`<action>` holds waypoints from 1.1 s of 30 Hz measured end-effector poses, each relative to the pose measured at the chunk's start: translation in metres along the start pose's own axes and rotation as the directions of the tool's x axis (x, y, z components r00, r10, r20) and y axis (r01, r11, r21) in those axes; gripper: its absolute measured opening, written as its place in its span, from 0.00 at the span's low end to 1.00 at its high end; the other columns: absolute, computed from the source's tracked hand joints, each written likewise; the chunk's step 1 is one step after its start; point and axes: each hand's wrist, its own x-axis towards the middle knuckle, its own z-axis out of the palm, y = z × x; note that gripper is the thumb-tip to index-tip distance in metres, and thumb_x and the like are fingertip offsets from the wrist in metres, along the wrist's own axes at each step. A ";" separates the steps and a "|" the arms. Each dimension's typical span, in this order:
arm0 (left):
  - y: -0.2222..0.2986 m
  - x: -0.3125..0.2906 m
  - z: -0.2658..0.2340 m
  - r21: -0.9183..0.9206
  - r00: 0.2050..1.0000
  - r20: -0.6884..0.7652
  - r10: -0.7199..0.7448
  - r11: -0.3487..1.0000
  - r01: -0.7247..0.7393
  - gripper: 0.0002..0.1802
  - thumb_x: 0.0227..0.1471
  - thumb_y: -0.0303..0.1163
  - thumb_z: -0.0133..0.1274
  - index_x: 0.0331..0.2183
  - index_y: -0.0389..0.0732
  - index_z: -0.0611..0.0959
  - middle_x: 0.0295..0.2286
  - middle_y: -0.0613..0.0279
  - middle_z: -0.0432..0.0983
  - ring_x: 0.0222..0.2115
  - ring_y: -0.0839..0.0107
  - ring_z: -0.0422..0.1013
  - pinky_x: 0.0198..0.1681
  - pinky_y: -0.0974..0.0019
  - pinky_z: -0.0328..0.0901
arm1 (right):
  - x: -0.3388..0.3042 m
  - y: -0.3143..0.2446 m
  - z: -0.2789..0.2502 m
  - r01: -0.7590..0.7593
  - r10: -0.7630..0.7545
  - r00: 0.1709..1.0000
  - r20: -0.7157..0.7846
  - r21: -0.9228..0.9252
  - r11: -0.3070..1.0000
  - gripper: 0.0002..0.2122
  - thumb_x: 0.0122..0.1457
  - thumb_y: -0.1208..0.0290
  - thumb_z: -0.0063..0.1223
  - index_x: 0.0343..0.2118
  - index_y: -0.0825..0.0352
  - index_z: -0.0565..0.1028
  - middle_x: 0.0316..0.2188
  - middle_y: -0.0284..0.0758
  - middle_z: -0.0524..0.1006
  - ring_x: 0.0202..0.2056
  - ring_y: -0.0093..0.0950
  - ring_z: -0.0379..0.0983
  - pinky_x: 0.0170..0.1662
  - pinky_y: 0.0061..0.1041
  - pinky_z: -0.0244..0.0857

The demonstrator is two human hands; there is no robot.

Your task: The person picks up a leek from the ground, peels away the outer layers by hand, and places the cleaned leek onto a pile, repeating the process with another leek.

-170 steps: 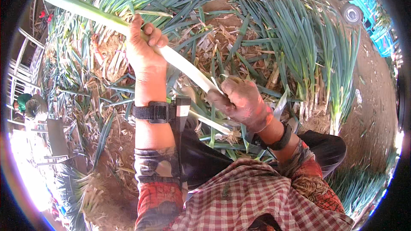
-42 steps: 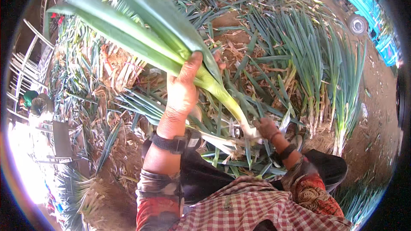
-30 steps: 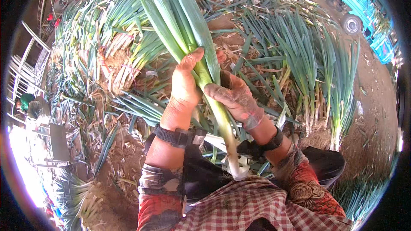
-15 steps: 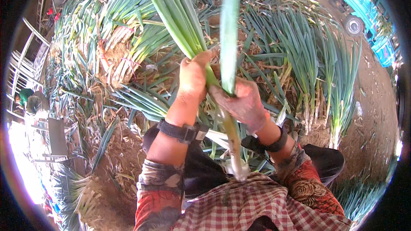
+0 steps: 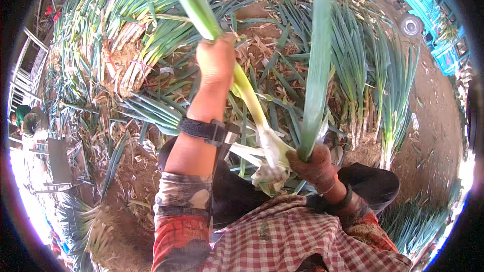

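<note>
1. Green leeks lie in heaps [image 5: 151, 45] all over the ground from nine o'clock round to three, tops fanned out, dry straw and husks between them; they are what I would reach into next
2. Bare earth [image 5: 433, 136] runs off at three o'clock, with a blue vehicle [image 5: 428, 15] at two o'clock, well apart from me
3. At the centre I hold one leek [image 5: 252, 106] up at a slant, its white base low near my lap, its green top rising past twelve o'clock
4. One long outer leaf [image 5: 317, 70] stands nearly upright beside the stalk, split away from it
5. My left hand [image 5: 217, 60], fingers wrapped tight round the stalk, steadies it high up
6. My right hand [image 5: 315, 163] is closed on the foot of that leaf, beside the white base; I judge I am mid-strip, and the next pull wants a firm tug away from the stalk while the left grip holds
7. Loose peelings [image 5: 267, 176] over my lap could snag the pull
</note>
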 end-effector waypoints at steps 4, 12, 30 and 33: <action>0.005 0.013 -0.009 -0.125 0.997 -0.043 0.062 0.990 -0.067 0.08 0.40 0.25 0.50 0.26 0.37 0.69 0.18 0.63 0.63 0.13 0.73 0.61 0.14 0.69 0.59 | -0.024 0.080 -0.002 -0.177 0.227 0.960 0.160 -0.279 0.944 0.10 0.46 0.65 0.55 0.26 0.67 0.72 0.20 0.41 0.73 0.23 0.37 0.71 0.25 0.32 0.63; -0.004 0.013 -0.008 -0.009 0.994 -0.102 0.045 0.999 -0.046 0.09 0.40 0.27 0.52 0.28 0.35 0.72 0.19 0.63 0.65 0.14 0.73 0.62 0.16 0.69 0.60 | 0.065 -0.009 0.019 -0.088 0.088 0.996 -0.009 -0.021 0.996 0.30 0.46 0.58 0.55 0.48 0.72 0.60 0.45 0.49 0.65 0.46 0.41 0.63 0.48 0.31 0.57; -0.025 0.008 -0.013 -0.122 0.979 0.173 0.107 0.989 -0.086 0.08 0.44 0.28 0.53 0.30 0.36 0.75 0.23 0.60 0.72 0.22 0.71 0.70 0.24 0.72 0.65 | 0.132 -0.024 0.063 0.426 -0.378 0.823 -0.423 0.022 0.904 0.08 0.41 0.81 0.55 0.28 0.69 0.72 0.27 0.40 0.74 0.31 0.33 0.72 0.34 0.24 0.65; -0.020 0.011 -0.011 -0.131 0.988 0.119 0.094 0.988 -0.079 0.09 0.45 0.28 0.53 0.31 0.36 0.74 0.24 0.59 0.73 0.23 0.70 0.71 0.23 0.73 0.64 | 0.123 -0.019 0.057 0.560 -0.542 0.768 -0.342 -0.051 0.827 0.08 0.41 0.82 0.54 0.27 0.68 0.71 0.29 0.39 0.74 0.33 0.35 0.71 0.35 0.26 0.65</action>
